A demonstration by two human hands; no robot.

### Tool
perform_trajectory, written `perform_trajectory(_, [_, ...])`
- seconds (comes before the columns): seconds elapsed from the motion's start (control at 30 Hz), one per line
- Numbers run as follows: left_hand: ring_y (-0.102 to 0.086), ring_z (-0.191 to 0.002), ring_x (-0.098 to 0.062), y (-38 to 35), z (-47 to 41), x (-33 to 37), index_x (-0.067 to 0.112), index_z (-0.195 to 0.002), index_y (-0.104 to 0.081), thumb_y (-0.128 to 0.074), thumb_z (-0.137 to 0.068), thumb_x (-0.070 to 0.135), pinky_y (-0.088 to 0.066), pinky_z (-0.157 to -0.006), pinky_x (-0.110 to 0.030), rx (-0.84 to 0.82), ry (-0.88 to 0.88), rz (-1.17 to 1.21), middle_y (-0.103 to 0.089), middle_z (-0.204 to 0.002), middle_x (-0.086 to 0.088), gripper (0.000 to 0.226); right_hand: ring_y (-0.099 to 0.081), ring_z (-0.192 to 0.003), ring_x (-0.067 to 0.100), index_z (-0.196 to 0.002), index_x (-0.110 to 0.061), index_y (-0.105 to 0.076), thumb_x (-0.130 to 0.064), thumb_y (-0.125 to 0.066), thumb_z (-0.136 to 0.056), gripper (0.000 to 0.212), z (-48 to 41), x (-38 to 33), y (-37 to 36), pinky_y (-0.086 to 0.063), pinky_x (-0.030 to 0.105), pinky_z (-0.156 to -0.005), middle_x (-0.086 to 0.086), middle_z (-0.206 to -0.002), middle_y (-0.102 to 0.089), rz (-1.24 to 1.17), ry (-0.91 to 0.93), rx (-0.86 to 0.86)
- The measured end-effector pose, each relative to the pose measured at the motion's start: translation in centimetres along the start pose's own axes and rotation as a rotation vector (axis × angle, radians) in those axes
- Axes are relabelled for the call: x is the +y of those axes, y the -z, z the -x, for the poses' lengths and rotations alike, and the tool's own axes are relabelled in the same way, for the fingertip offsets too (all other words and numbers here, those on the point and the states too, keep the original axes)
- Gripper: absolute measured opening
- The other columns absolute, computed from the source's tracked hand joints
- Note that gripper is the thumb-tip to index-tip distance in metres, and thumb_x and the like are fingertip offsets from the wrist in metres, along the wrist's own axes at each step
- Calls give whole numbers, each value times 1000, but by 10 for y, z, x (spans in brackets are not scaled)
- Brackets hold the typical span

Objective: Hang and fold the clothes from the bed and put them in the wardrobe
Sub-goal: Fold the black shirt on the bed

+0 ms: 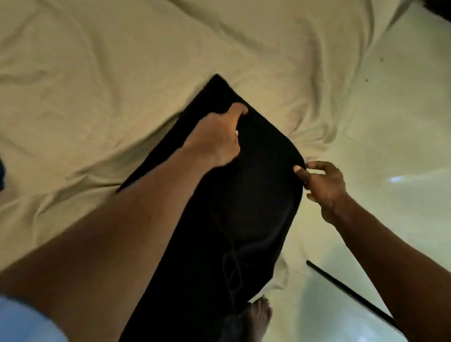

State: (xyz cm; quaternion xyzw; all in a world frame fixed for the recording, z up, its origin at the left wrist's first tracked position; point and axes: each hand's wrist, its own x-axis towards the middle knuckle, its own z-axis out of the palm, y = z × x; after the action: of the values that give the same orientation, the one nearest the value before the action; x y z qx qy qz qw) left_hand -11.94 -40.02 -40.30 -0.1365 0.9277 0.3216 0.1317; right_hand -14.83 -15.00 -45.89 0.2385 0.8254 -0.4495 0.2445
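L hand [220,140] grips black garment [226,228] top edge, frame centre; R hand [325,183] pinches its right corner. Held taut, prob. to square fold over bed [89,59].

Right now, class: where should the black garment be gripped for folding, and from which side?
Take the far edge of the black garment, one hand toward each end, reaching from the near side. It lies as a flat panel draped off the bed, so that edge controls it; the left hand grips there, the right hand pinches its corner.
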Motion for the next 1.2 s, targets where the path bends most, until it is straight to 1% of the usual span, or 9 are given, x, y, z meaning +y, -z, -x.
perform_trajectory(0.2, [-67, -67, -19, 5, -55, 15, 27, -124, -57, -64, -101, 22, -57, -71, -37, -188, -20, -202, -65, -101, -6, 24, -59, -84, 19, -86, -16, -61, -29, -84, -86, 26, -12, 22, 26, -45, 37, -79, 6, -86, -65, 41, -3, -321])
perform_trajectory(0.3, [-72, -60, -16, 3, -60, 10, 24, -104, -62, -62, -102, 21, -60, -67, -32, -130, 14, -163, -68, -92, -3, 4, -50, -70, 15, -78, -19, -60, -19, -85, -84, 25, -24, 14, 35, -42, 32, -68, 0, -72, -57, 87, 202, -208])
perform_trajectory(0.47, [-74, -66, -19, -7, -63, 12, 22, -110, -54, -54, -104, 23, -63, -74, -41, 77, 91, -10, -69, -89, -3, 6, -56, -70, 12, -84, -28, -61, -24, -78, -89, 18, -42, -19, 42, -49, 30, -66, -5, -81, -63, 146, 431, -24])
perform_trajectory(0.57, [-68, -83, -21, -16, -58, 12, 26, -130, -47, -62, -100, 28, -54, -78, -37, 110, 129, 10, -68, -93, -3, 33, -66, -77, 14, -97, -31, -65, -37, -73, -92, 11, -50, -17, 38, -58, 37, -77, -5, -90, -70, 155, 339, 20])
perform_trajectory(0.67, [-62, -93, -15, -28, -30, 20, 26, -144, -40, -68, -96, 29, -51, -83, -33, 154, 86, 59, -62, -107, 2, 56, -72, -95, 20, -112, -26, -65, -55, -74, -89, 38, -48, -5, 35, -59, 41, -85, -1, -108, -73, 26, 51, -149])
perform_trajectory(0.8, [-58, -82, -10, -54, 60, 33, 23, -116, -54, -66, -97, 31, -50, -78, -30, 436, 39, 86, -58, -97, 7, 24, -75, -76, 19, -93, -20, -72, -35, -77, -91, 16, -36, 15, 30, -60, 35, -78, 0, -83, -76, 34, 121, -87])
perform_trajectory(0.9, [-50, -62, -3, -81, 143, 37, 31, -89, -52, -65, -96, 44, -36, -59, -18, 349, 163, 48, -55, -73, 12, 20, -65, -66, 4, -80, -24, -70, -28, -73, -92, 13, -34, 10, 43, -51, 20, -67, -9, -69, -68, 105, 231, 203])
perform_trajectory(1.03, [-49, -56, -2, -124, 230, 21, 33, -77, -48, -59, -82, 78, -35, -51, -25, 102, 333, -231, -51, -64, 15, 47, -61, -77, 10, -95, -26, -67, -26, -62, -98, 6, -28, 3, 54, -44, 25, -75, -14, -77, -63, 216, 273, 245])
perform_trajectory(1.2, [-59, -64, -12, -157, 265, 0, 26, -87, -59, -81, -82, 49, -46, -52, -26, 66, 215, -264, -56, -79, 9, 33, -66, -105, 30, -128, -13, -54, -50, -61, -97, 49, -1, 20, 23, -57, 43, -88, 8, -113, -67, -114, -247, -14])
